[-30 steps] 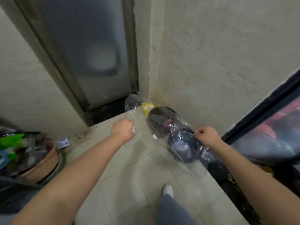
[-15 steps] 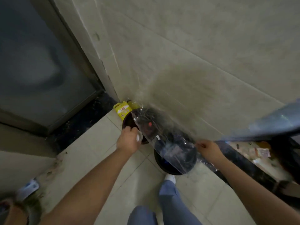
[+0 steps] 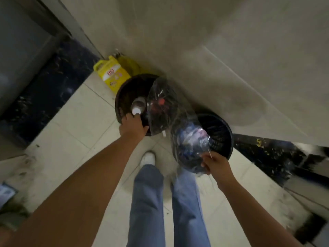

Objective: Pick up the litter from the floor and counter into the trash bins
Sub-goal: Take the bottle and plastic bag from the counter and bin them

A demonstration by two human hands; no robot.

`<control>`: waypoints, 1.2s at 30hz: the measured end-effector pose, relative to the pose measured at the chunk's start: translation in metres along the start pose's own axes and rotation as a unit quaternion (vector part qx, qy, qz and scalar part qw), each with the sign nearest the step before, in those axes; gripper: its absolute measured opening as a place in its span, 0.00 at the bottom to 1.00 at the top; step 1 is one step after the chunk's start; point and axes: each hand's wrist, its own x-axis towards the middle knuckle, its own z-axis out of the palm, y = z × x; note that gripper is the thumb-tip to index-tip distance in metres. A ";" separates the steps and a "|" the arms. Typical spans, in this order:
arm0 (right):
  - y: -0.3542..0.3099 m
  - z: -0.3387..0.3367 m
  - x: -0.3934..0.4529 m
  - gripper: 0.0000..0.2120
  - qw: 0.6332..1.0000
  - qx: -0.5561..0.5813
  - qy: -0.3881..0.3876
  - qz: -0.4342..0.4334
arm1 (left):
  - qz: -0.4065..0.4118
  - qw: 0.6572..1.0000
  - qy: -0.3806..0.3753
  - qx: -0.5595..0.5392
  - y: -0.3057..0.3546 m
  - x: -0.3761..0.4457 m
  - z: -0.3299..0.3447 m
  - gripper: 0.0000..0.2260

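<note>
I stand on a pale tiled floor [image 3: 67, 132] in a corner, where a beige wall [image 3: 222, 41] runs across the top and right. A dark speckled stone strip [image 3: 44, 97] borders the tiles on the left, beside a grey door panel [image 3: 19, 56]. Another dark strip [image 3: 267, 154] runs along the wall's foot on the right. Two dark round bins sit against the wall: the left bin [image 3: 124, 91] and, just beside it, the right bin [image 3: 222, 134]. A yellow jug [image 3: 112, 73] stands in the corner behind the left bin.

My left hand [image 3: 132, 126] is closed around a small white-capped item [image 3: 137, 106], held over the left bin's mouth. My right hand [image 3: 216, 164] pinches the edge of a clear plastic bag [image 3: 178, 125], which stretches across both bins. My jeans [image 3: 147, 202] and a white shoe [image 3: 147, 157] show below.
</note>
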 end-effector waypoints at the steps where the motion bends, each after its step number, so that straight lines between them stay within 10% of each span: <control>1: 0.001 0.007 0.002 0.15 1.000 0.007 0.001 0.017 | 0.001 0.999 -0.038 -0.035 0.000 -0.002 0.010 0.26; 5: 0.010 0.022 0.001 0.18 0.990 0.110 0.003 0.088 | -0.088 0.946 -0.173 -0.260 0.002 -0.033 0.039 0.31; 8: 0.024 0.015 -0.007 0.17 0.971 0.192 -0.047 0.132 | -0.203 0.838 -0.222 -0.455 0.001 -0.048 0.050 0.34; 16: 0.080 -0.032 -0.036 0.18 0.957 0.176 -0.141 0.184 | -0.181 0.752 -0.262 -0.578 0.006 -0.080 0.072 0.16; 21: 0.117 -0.059 -0.043 0.22 0.967 0.188 -0.116 0.123 | -0.040 0.873 -0.272 -0.403 0.025 -0.116 0.070 0.25; 26: 0.122 -0.076 -0.054 0.38 0.981 0.109 -0.160 0.012 | 0.003 0.889 -0.298 -0.347 0.038 -0.152 0.072 0.21; 31: 0.116 -0.071 -0.069 0.20 0.972 -0.188 -0.090 -0.106 | 0.068 0.943 -0.102 -0.310 0.029 -0.168 0.085 0.26; 36: 0.130 -0.069 -0.070 0.23 0.986 -0.115 -0.102 -0.070 | 0.062 0.941 -0.107 -0.314 0.026 -0.171 0.090 0.15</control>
